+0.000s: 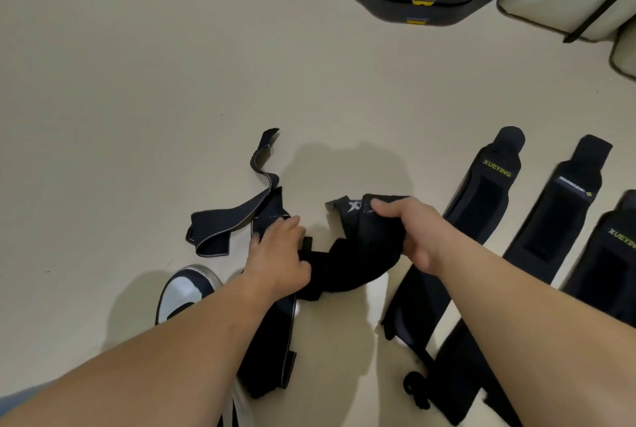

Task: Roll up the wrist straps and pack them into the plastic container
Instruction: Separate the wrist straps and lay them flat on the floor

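Three black fabric wrist straps (481, 199) lie flat side by side on the beige floor (137, 82), right of both hands. Right hand (409, 230) grips a bunched black wrist strap (358, 254) at its logo end; left hand (278, 254) pinches its other end, beside a loose grey-edged black strap (234, 216).

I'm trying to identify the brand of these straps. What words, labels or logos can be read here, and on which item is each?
"XUEYING": yellow-green print near the top of the leftmost flat strap.
"XUEYIN", cut off by the frame edge: same print on the rightmost flat strap.
"X", rest hidden: white print on the strap held by the right hand.
Small white line on the middle flat strap: too blurred to read.
Yellow marks on the stacked dark pads: unreadable.
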